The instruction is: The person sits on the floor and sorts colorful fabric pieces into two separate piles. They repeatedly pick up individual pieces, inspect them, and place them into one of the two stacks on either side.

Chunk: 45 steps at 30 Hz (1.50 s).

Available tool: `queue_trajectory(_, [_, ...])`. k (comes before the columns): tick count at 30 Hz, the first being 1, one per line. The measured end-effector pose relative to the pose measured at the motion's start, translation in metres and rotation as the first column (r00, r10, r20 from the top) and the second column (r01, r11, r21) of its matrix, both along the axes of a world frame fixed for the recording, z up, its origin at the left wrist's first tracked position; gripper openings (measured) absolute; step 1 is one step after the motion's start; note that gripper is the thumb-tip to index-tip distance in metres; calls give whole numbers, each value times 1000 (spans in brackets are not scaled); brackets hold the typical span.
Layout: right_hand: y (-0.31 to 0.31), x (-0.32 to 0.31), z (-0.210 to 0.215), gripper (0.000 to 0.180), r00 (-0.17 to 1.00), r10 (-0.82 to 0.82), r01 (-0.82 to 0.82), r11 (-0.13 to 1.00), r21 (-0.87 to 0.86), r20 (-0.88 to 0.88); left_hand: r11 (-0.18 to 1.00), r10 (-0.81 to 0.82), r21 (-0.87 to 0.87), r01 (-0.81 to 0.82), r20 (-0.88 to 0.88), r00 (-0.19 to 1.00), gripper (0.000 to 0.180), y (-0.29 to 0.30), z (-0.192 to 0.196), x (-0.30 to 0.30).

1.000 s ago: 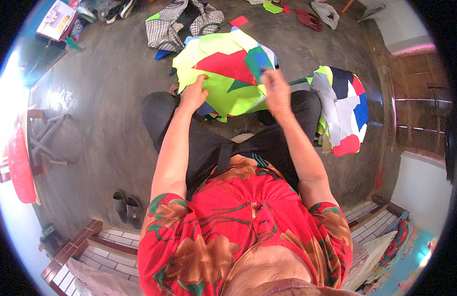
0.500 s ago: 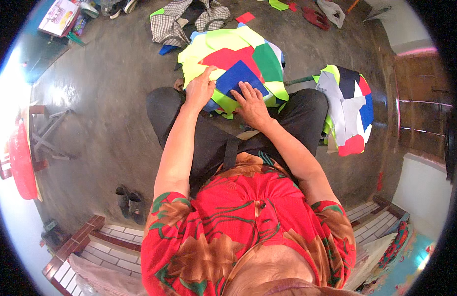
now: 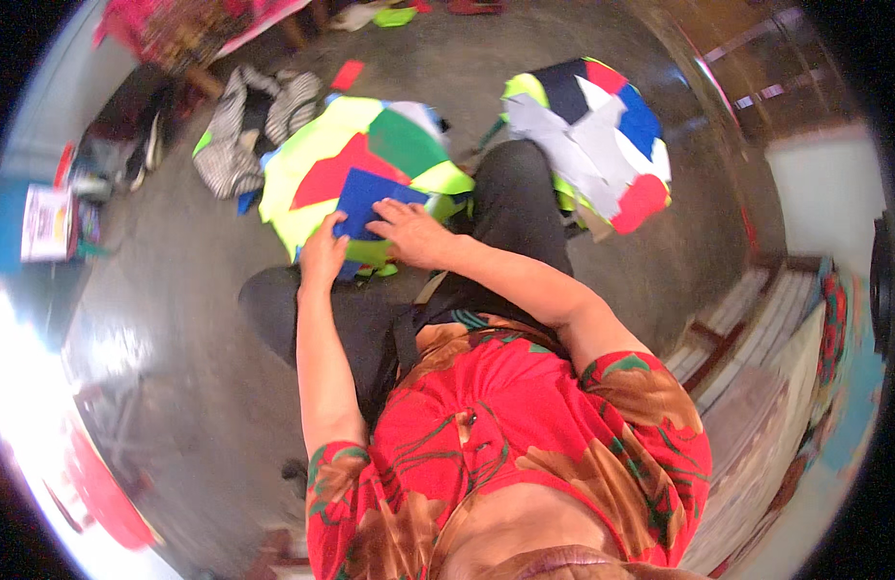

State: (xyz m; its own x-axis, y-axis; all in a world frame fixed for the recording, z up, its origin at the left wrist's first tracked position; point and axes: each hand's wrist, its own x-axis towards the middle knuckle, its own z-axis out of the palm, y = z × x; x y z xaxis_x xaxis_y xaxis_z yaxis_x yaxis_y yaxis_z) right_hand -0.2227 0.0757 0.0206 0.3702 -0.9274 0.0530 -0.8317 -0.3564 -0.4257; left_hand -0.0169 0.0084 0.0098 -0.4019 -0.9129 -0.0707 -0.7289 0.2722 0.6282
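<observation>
1. Since half a second ago: view swung, so the patchwork cloth [image 3: 355, 169] now sits upper left of centre rather than at top middle; second patchwork pile [image 3: 597, 135] now at upper right.
2. Left hand [image 3: 322, 256] moved little, flat on the near edge of the cloth as before; right hand [image 3: 409, 232] likewise pressed on the blue patch [image 3: 375, 198], now reaching further across toward the left hand.
3. One second ago the right hand was raised at the cloth's right edge, with the blue piece pinched and folded; now laid out flat as a rough square.
4. Grip of both hands: fingers spread and lying open on the fabric, clamped on nothing.
5. Cloth lying over the knees in dark trousers [image 3: 525, 208] and spilling onto the grey floor [image 3: 186, 319] ahead.
6. Hidden or unclear: near edge of the blue patch covered by both hands; lower part of the cloth tucked under the wrists; whole picture blurred by motion, so seams and stitching not readable.
7. Striped garment [image 3: 244, 130] crumpled to the left of the cloth; box-like thing [image 3: 46, 222] at far left too smeared to identify.
8. Materials: thin matte fabric in angular patches of yellow-green, red, green, blue and white; floor smooth and dull with a glare patch; shirt [image 3: 525, 435] red with a leafy print.
</observation>
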Motion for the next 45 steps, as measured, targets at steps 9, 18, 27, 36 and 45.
queue_trajectory(9, [61,-141,108,36,809,-461,581,720,-379,365,987,1,161,-10,56,998,43,-1,2,-3])
queue_trajectory(18, [153,-257,64,55,118,-977,906,33,-421,178,986,-35,168,24,62,997,46,-3,-5,5])
queue_trajectory(27, [139,-259,65,41,71,-993,925,31,-378,94,974,0,228,3,-15,1000,46,1,6,3])
queue_trajectory(36, [144,-277,73,20,-19,-999,944,-2,-331,-48,976,-7,220,11,-21,1000,45,1,5,0])
queue_trajectory(45, [148,-307,94,25,-370,-93,680,650,338,924,986,25,165,-13,-73,997,43,0,-7,8])
